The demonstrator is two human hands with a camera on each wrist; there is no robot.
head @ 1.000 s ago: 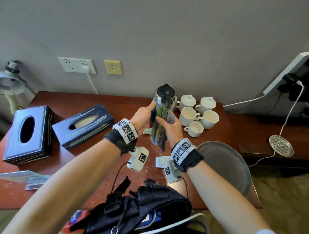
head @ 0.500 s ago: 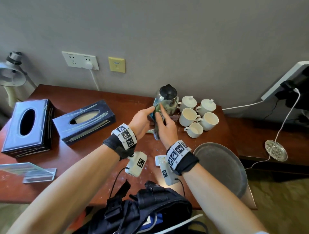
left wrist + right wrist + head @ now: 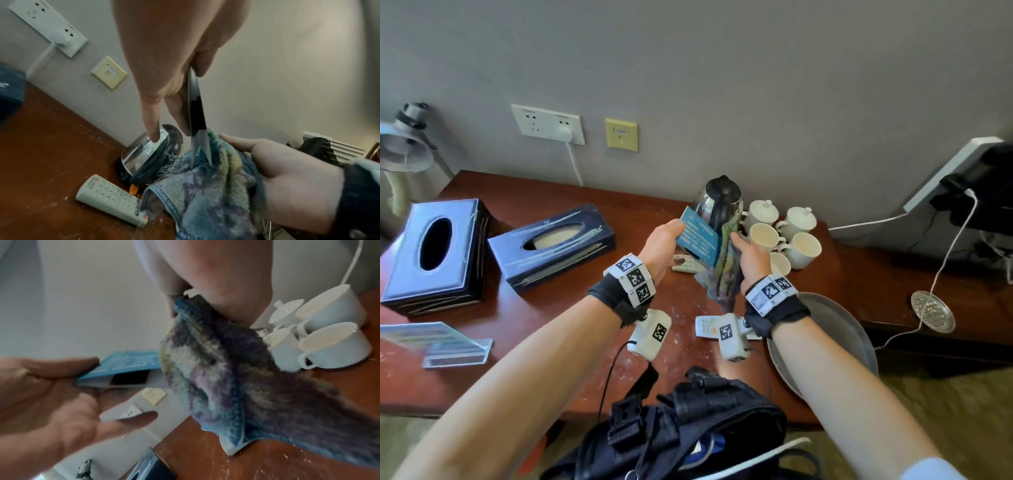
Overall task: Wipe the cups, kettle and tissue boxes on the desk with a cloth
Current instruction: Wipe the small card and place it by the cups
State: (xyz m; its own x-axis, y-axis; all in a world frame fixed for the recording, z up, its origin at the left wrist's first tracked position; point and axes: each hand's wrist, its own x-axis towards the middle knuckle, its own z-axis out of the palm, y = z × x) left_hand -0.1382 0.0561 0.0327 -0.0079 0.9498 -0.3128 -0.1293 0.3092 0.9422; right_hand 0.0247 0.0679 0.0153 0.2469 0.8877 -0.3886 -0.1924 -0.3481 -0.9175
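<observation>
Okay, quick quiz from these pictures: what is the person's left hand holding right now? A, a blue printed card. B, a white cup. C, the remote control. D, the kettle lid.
A: the left hand pinches a blue printed card by its edge, in front of the kettle, while the right hand grips the cloth against it.

The blue card (image 3: 697,238) carries lines of white print, too small and blurred to read.

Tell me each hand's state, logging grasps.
Left hand: holds thin blue printed card.
Right hand: grips multicoloured terry cloth.
</observation>
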